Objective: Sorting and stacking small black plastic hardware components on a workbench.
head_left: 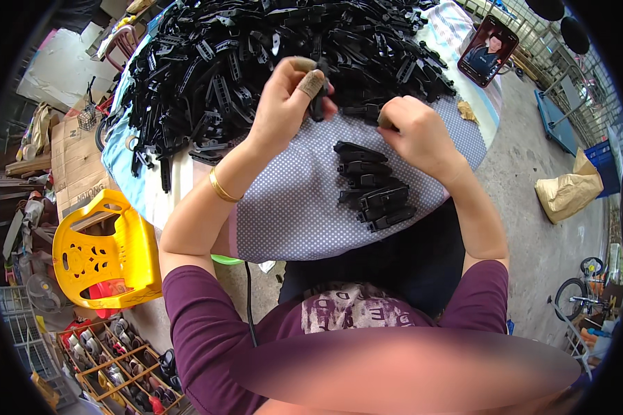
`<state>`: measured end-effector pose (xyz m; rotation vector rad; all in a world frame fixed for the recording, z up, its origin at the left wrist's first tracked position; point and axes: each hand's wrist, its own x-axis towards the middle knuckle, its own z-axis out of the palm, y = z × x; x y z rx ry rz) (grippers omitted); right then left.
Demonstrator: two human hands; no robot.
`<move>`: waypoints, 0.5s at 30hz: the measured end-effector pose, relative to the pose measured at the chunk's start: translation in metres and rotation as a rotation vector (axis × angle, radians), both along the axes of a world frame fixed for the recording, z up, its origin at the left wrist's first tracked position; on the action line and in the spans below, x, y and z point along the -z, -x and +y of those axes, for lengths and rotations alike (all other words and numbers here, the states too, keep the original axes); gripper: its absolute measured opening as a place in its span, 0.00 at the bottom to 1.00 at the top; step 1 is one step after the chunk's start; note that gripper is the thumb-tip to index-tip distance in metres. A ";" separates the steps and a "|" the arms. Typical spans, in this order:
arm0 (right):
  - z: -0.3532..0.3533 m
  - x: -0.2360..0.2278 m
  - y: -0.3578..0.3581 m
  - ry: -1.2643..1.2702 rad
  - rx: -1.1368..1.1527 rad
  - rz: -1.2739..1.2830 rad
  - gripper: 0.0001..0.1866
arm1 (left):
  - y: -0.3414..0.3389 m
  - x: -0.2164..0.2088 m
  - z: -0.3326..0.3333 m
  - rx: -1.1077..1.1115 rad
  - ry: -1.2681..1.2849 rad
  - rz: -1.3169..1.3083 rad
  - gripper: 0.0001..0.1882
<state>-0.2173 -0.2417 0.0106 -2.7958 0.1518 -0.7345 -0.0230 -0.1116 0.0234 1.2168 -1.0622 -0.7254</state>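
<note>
Pinching a black part (317,109) over the table (284,204), the left hand (287,100) needs steadiness, the right hand (419,131) apart, grip hidden.

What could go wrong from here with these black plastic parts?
The short row of black plastic parts lies near the front edge of the grey-and-white patterned cloth; a bump might knock some off. The loose, overlapping heap of black plastic parts might slide and mix with that row. The left hand could drop its slim black part.

Black parts (221,83): dozens; hands (284,100) (419,131): two; phone (489,52): one.
</note>
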 end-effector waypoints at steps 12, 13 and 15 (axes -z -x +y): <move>0.015 -0.010 -0.007 -0.431 -0.344 -0.317 0.13 | 0.021 0.004 0.006 0.323 -0.523 0.457 0.26; 0.014 -0.009 -0.007 -0.363 -0.313 -0.301 0.13 | 0.020 0.001 0.006 0.324 -0.524 0.458 0.26; 0.012 -0.007 -0.007 -0.294 -0.284 -0.283 0.13 | 0.018 -0.008 0.008 0.338 -0.510 0.363 0.28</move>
